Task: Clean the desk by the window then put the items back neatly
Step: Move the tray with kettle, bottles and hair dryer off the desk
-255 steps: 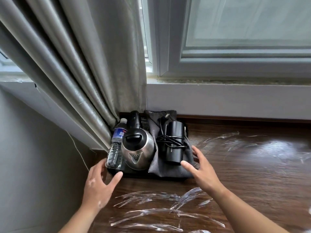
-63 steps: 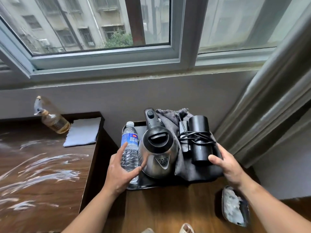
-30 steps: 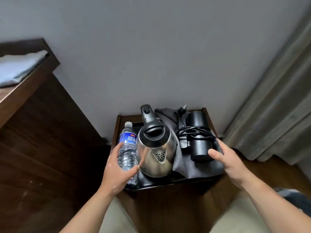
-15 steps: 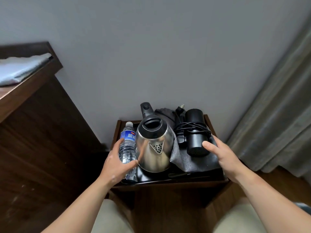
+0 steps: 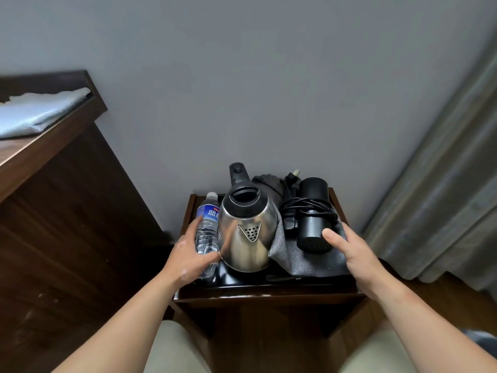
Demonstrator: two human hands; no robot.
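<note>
Right hand [image 5: 352, 256], fingers out of view; tray [image 5: 236, 280] largely under kettle [image 5: 248, 239], bottle [image 5: 207, 234].

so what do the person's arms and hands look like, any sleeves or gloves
The left hand and right hand are bare: no gloves, rings or watch visible. Both forearms are uncovered to the frame edge, so no sleeve shows. Pale beige cloth covers the knees below.

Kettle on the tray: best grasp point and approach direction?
Take the black handle, which rises at the far side of the kettle, opposite the spout facing the camera. Come from above: the water bottle crowds its left and the grey cloth its right, and the steel body is smooth and rounded, so it probably offers a poor hold.
</note>
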